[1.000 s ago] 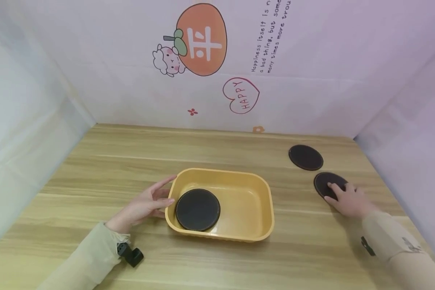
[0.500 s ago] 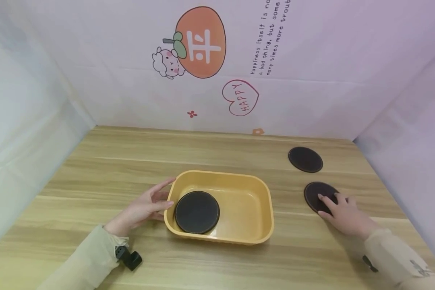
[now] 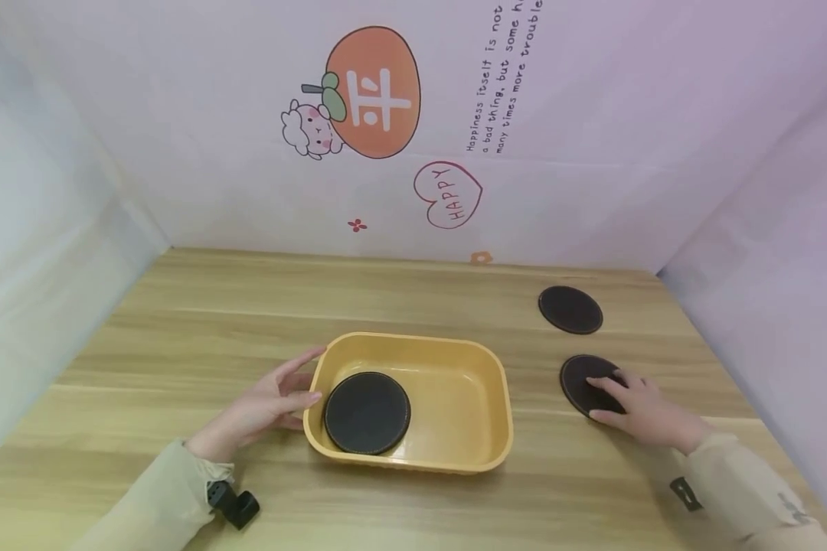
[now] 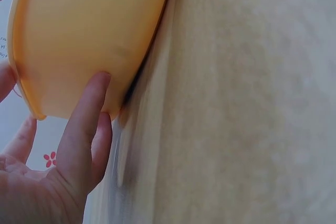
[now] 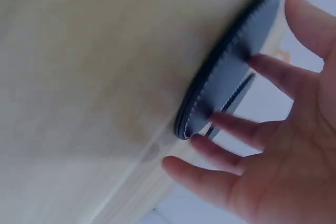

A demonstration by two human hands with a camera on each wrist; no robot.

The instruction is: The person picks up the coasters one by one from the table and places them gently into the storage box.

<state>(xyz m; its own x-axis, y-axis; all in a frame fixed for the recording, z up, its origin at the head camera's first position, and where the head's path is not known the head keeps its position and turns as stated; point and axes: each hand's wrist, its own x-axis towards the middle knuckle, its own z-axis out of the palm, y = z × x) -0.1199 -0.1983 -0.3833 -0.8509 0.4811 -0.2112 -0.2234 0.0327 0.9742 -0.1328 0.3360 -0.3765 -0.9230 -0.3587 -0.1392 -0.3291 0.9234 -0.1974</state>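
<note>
Over the last second the right hand (image 3: 644,413) had dragged the near coaster (image 3: 584,383) across the table (image 3: 179,337) toward the yellow tray (image 3: 482,413), its straight fingers pressing flat on top rather than gripping. The far coaster (image 3: 570,309) lay beyond the fingertips, apparently untouched. The left hand (image 3: 265,405) stayed open, fingers resting against the tray's left wall, steadying it. A third coaster (image 3: 367,412) already lay inside, just past that hand, so the dragged one was probably headed there too
</note>
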